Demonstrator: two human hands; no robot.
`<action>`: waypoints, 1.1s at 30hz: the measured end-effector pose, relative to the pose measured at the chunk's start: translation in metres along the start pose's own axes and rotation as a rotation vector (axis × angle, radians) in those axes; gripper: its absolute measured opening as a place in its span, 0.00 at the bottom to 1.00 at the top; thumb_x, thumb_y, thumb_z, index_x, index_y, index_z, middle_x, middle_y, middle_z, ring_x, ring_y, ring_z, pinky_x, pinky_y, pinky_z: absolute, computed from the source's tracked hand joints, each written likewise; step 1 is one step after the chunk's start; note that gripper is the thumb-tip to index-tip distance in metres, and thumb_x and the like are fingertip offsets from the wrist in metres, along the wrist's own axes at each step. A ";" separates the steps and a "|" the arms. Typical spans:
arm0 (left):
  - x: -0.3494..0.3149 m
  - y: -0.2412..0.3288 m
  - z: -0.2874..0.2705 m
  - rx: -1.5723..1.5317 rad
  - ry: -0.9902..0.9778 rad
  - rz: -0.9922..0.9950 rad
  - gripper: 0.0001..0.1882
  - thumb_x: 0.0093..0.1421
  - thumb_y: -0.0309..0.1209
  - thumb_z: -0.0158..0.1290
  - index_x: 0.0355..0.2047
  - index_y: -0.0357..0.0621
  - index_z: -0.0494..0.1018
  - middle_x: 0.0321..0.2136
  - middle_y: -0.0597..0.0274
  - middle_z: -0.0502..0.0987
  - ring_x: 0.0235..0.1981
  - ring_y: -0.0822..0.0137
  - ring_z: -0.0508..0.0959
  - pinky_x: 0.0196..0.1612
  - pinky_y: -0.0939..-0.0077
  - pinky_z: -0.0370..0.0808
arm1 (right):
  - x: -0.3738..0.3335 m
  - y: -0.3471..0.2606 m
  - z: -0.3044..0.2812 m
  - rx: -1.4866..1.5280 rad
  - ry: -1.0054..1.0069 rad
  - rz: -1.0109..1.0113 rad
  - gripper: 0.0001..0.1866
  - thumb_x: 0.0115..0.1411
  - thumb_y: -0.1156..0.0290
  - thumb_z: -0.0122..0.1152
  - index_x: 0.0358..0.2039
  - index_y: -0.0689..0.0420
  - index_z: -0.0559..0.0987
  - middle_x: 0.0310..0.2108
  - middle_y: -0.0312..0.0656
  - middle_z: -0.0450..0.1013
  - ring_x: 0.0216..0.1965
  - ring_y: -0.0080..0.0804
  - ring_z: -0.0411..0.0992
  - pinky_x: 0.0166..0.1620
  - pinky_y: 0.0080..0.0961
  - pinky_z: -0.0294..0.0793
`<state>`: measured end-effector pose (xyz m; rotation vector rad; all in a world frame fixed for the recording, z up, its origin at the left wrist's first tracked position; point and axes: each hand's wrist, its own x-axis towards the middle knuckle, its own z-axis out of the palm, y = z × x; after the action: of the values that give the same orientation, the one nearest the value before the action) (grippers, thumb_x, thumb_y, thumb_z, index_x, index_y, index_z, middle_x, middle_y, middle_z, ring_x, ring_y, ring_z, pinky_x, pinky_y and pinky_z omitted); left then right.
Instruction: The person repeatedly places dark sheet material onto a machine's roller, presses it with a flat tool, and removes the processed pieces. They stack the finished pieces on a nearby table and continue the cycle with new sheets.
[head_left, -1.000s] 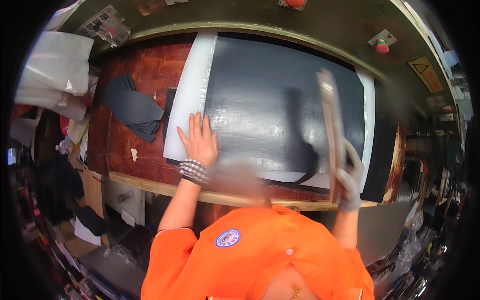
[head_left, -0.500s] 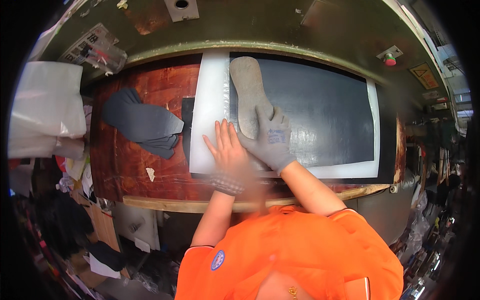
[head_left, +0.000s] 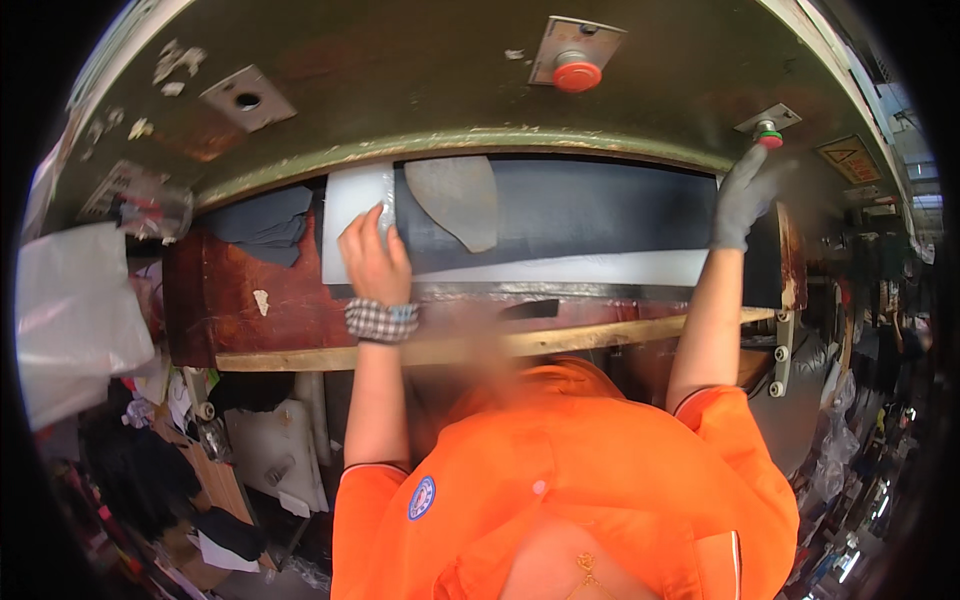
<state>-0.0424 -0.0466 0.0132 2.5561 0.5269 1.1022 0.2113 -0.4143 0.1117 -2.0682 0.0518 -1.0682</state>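
Note:
My left hand (head_left: 376,262), bare with a checked band at the wrist, rests on the left part of a white sheet (head_left: 350,205), its fingers bent a little and apart. My gloved right hand (head_left: 745,200) is raised at the right, with fingers stretched up to a red push button (head_left: 768,138) on the green machine front; they look to be touching it. A grey sole-shaped template (head_left: 455,200) lies on a dark sheet (head_left: 600,205), over the white sheet. The template's far end is hidden under the machine's edge.
The green machine front (head_left: 400,90) overhangs the far side of the table. It carries another, larger red button (head_left: 577,72). Several dark sole-shaped pieces (head_left: 265,228) lie on the reddish board at the left. A wooden strip (head_left: 290,358) edges the table's front.
My right hand has left the template and moved up and right to the red button. My left hand has shifted left along the white sheet. The machine front now hides more of the sheets.

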 end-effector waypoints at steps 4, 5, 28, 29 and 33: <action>-0.048 0.023 -0.044 0.017 -0.192 -0.056 0.06 0.61 0.30 0.58 0.36 0.42 0.76 0.32 0.58 0.78 0.37 0.54 0.76 0.42 0.60 0.68 | 0.020 0.011 -0.025 -0.029 -0.036 -0.139 0.57 0.66 0.37 0.49 0.69 0.76 0.39 0.68 0.75 0.41 0.71 0.67 0.41 0.71 0.51 0.43; -0.049 0.023 -0.041 -0.055 -0.116 0.079 0.06 0.61 0.31 0.58 0.31 0.43 0.76 0.30 0.59 0.78 0.34 0.56 0.77 0.40 0.60 0.68 | 0.016 0.011 -0.025 -0.033 -0.043 -0.174 0.58 0.65 0.36 0.50 0.68 0.77 0.38 0.68 0.76 0.39 0.71 0.67 0.40 0.71 0.52 0.43; -0.103 0.011 -0.041 -0.138 -0.197 -0.069 0.13 0.57 0.33 0.61 0.18 0.43 0.75 0.20 0.58 0.77 0.26 0.55 0.77 0.34 0.60 0.71 | -0.195 0.020 -0.133 0.073 -0.870 -0.332 0.05 0.59 0.72 0.62 0.34 0.58 0.82 0.29 0.48 0.78 0.34 0.49 0.75 0.41 0.42 0.72; -0.112 0.015 -0.052 -0.148 -0.217 -0.066 0.13 0.57 0.31 0.61 0.17 0.43 0.74 0.20 0.57 0.77 0.26 0.54 0.77 0.35 0.59 0.72 | -0.195 0.011 -0.136 0.146 -0.737 -0.396 0.06 0.59 0.71 0.63 0.35 0.57 0.83 0.28 0.47 0.78 0.33 0.48 0.75 0.43 0.42 0.73; -0.131 0.028 -0.090 -0.213 -0.409 -0.348 0.10 0.62 0.32 0.61 0.29 0.38 0.81 0.22 0.56 0.80 0.26 0.65 0.81 0.30 0.72 0.75 | -0.199 -0.042 -0.115 0.295 -0.611 -0.092 0.13 0.59 0.67 0.65 0.42 0.58 0.83 0.36 0.48 0.79 0.41 0.43 0.77 0.48 0.38 0.75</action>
<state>-0.1867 -0.1180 0.0014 2.2975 0.6701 0.4713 -0.0100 -0.3850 0.0442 -2.0472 -0.4808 -0.4233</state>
